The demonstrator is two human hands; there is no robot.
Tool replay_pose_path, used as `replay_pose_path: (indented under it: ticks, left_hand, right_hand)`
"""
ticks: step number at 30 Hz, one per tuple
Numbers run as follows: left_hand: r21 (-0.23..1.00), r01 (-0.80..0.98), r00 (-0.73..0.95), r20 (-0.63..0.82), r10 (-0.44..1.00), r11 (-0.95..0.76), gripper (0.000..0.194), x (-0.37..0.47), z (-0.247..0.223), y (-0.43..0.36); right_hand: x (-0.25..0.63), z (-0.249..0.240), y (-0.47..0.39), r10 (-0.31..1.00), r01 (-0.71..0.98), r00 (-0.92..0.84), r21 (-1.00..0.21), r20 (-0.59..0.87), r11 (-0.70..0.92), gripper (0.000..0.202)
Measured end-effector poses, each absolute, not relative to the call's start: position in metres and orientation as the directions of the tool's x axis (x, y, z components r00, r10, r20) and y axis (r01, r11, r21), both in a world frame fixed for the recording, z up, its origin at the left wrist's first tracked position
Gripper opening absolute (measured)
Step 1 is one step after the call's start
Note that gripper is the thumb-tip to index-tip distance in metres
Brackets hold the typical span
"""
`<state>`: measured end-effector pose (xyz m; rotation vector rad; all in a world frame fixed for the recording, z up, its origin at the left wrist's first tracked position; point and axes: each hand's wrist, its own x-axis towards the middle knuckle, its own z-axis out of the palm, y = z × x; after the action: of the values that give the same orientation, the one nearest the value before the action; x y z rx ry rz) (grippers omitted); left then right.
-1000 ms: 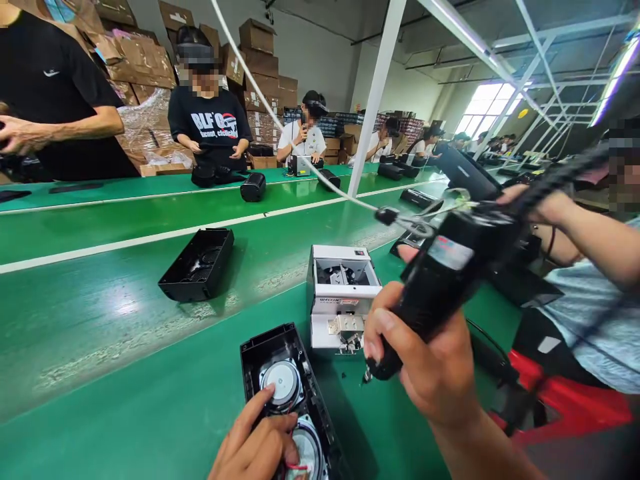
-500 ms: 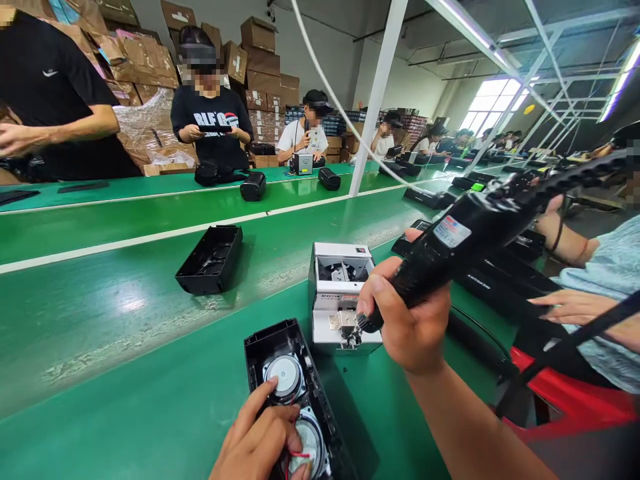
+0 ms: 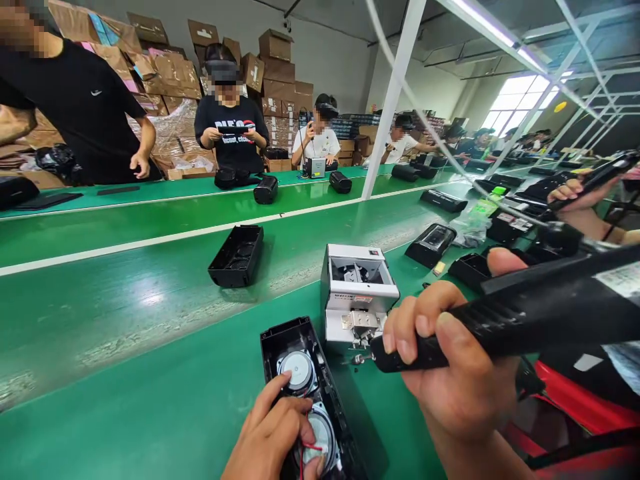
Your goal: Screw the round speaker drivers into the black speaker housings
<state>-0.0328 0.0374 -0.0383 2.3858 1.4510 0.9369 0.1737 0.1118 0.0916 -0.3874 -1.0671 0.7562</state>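
Note:
My right hand (image 3: 455,347) wraps around a black electric screwdriver (image 3: 505,313). The tool lies nearly level, its bit pointing left beside the front of a white screw feeder (image 3: 363,287). Under my left hand (image 3: 277,427) is an open black speaker housing (image 3: 337,400) with two round speakers in it. My index fingertip rests on the upper speaker (image 3: 297,369). The other fingers and thumb curl onto the lower speaker (image 3: 323,433), by its red wire (image 3: 311,446). My hand covers part of the lower speaker.
Another black housing (image 3: 236,256) lies on the green conveyor belt (image 3: 125,313). Black speaker units (image 3: 431,244) and a plastic bag (image 3: 473,223) stand to the right. A co-worker's hand (image 3: 567,190) holds a dark tool there. Several people work across the belt, near a slanted white post (image 3: 393,100).
The screwdriver has swung from steeply tilted to nearly level, its bit moving down and away from the screw feeder's front. My left hand stays on the speakers. The view has shifted left.

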Motion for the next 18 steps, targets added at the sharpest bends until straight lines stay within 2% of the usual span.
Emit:
replay_pose_path:
  ticks: [5,11,12,16,18]
  left_hand:
    - [0.524,0.679,0.307,0.434,0.847,-0.514,0.016,-0.030,-0.039,0.036]
    - [0.521,0.680,0.292,0.453,0.842,-0.516,0.016,-0.028,-0.045,0.034]
    - [0.511,0.685,0.301,0.452,0.840,-0.520,0.015,-0.029,-0.045,0.033]
    - [0.449,0.694,0.369,0.450,0.813,-0.563,0.017,-0.036,-0.042,0.031]
    - [0.426,0.691,0.400,0.447,0.800,-0.584,0.019,-0.038,-0.040,0.029]
  right_hand:
    - [0.159,0.072,0.097,0.790,-0.417,0.087,-0.698,0.607,0.582,0.058]
    - [0.154,0.040,0.094,0.783,-0.334,-0.013,-0.741,0.622,0.583,0.067]
    - [0.154,0.038,0.094,0.782,-0.316,-0.024,-0.747,0.623,0.585,0.060]
    - [0.156,0.034,0.092,0.810,-0.270,-0.065,-0.792,0.582,0.548,0.010]
    - [0.156,0.034,0.089,0.825,-0.277,-0.077,-0.807,0.560,0.522,0.007]
